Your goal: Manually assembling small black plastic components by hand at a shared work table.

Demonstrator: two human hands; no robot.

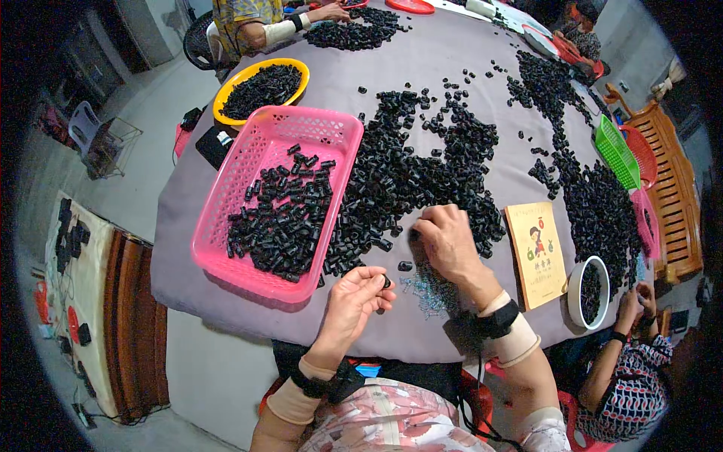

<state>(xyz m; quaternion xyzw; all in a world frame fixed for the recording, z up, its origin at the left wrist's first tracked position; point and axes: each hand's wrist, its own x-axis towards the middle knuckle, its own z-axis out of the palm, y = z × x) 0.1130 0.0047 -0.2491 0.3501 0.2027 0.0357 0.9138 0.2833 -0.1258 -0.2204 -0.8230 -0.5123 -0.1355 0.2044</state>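
A grey-covered table (482, 90) fills the view, strewn with a broad heap of small black plastic pieces (429, 173). On its left side sits a pink slotted basket (233, 188), partly filled with the same black pieces, and behind it a yellow bowl (226, 90) holds more. A yellow booklet (536, 252) lies near the right edge, beside a white bowl (576, 290). The right hand (446, 239) rests at the heap's near edge, fingers curled together over pieces there; whether it grips one I cannot tell. The left hand (355, 295) hovers above the table's near edge, fingertips pinched on a single black piece (386, 282). A patch of tiny clear bits (425, 290) lies between the hands.
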